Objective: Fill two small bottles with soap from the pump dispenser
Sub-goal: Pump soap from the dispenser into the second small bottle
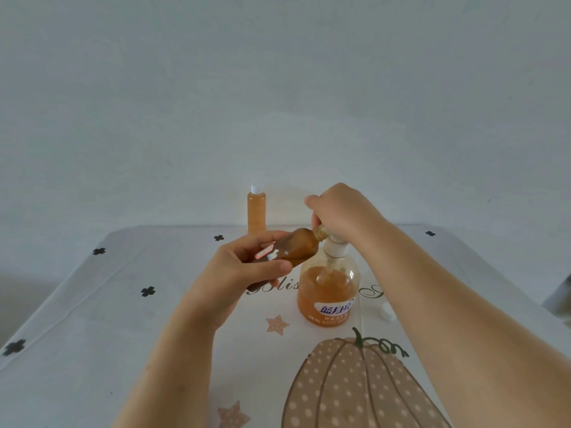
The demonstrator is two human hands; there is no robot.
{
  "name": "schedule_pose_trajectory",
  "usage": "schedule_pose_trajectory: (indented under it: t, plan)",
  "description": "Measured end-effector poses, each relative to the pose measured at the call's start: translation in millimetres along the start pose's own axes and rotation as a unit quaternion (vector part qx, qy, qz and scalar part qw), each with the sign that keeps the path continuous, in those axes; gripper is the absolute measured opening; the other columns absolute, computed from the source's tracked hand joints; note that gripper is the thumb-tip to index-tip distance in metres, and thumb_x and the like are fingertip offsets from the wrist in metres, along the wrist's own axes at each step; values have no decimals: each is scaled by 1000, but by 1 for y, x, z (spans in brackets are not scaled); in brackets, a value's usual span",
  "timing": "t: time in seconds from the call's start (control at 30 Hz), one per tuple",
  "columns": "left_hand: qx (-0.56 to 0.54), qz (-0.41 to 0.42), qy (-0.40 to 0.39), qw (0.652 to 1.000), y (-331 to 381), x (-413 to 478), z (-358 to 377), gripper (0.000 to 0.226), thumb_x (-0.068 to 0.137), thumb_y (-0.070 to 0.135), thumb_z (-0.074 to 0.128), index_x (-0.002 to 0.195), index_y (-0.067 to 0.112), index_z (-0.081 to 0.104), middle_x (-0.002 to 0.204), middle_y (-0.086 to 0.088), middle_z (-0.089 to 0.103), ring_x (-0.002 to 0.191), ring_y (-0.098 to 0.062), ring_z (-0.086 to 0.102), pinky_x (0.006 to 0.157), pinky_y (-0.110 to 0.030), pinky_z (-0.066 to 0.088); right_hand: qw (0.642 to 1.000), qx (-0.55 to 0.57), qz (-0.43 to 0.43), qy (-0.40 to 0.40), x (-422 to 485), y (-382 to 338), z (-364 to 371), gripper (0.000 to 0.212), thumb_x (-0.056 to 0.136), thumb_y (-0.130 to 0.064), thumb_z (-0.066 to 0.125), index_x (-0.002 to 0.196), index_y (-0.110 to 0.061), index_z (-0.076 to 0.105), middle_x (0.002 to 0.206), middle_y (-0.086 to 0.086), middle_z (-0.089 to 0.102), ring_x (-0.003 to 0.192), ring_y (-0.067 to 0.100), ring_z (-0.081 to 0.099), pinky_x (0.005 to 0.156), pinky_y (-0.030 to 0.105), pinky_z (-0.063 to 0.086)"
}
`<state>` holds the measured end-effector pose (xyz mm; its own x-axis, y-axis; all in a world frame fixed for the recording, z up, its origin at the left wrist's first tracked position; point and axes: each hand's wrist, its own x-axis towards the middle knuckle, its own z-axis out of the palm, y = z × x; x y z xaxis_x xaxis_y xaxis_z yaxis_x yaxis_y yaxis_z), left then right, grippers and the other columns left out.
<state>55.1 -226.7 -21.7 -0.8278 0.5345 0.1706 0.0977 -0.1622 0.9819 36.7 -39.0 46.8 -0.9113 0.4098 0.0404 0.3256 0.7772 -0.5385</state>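
Head view: amber bottle point(301, 246) gripped mid-body by left hand point(244, 273), tilted, neck held at spout of pump dispenser point(327, 293). Its top clasped by curled right hand point(340, 211). Amber bottle judged light, stiff, slippery if soaped. Behind, filled bottle point(256, 211) stood capped.

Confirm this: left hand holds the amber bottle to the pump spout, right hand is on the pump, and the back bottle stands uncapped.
No. The head view shows the back bottle capped in white, not uncapped. The left hand, amber bottle, right hand and pump are as stated.
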Motion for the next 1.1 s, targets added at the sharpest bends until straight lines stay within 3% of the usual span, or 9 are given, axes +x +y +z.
schedule_pose_trajectory:
  t: [0.2, 0.33, 0.6, 0.83, 1.1]
  plan:
    - [-17, 16, -1, 1000, 2, 0, 2, 47, 55, 29, 84, 101, 32, 79, 85, 3, 72, 67, -14, 61, 68, -29, 50, 999, -28, -15, -30, -6, -10, -16, 41, 100, -39, 45, 97, -4, 68, 71, 5, 58, 67, 25, 59, 80, 39, 55]
    - [-16, 8, 14, 1000, 1, 0, 1, 49, 54, 30, 85, 103, 32, 79, 84, -2, 71, 67, -20, 60, 76, -43, 43, 999, -36, -1, -17, -5, -10, -11, 39, 97, -38, 44, 97, -10, 72, 73, 5, 63, 63, 24, 59, 81, 39, 56]
    - [-15, -3, -4, 1000, 0, 1, -1, 48, 57, 29, 84, 105, 31, 78, 82, -7, 67, 67, -21, 59, 78, -48, 36, 999, -45, -14, 16, -2, -5, -5, 39, 96, -33, 40, 93, -12, 73, 78, 5, 67, 69, 23, 59, 62, 30, 42]
    - [-6, -28, -4, 1000, -3, 2, -4, 48, 55, 30, 85, 103, 32, 79, 83, -10, 68, 69, -21, 60, 81, -45, 38, 999, -43, -10, 28, 0, 3, 6, 42, 103, -32, 36, 95, -11, 72, 87, 6, 67, 81, 26, 63, 68, 33, 43]
    - [-2, -21, 0, 1000, -2, 1, -3, 50, 55, 31, 86, 104, 31, 78, 85, -8, 70, 69, -21, 60, 81, -47, 39, 999, -31, -8, 21, -3, 1, 4, 45, 103, -34, 35, 95, -10, 72, 88, 7, 68, 79, 26, 62, 71, 34, 45]
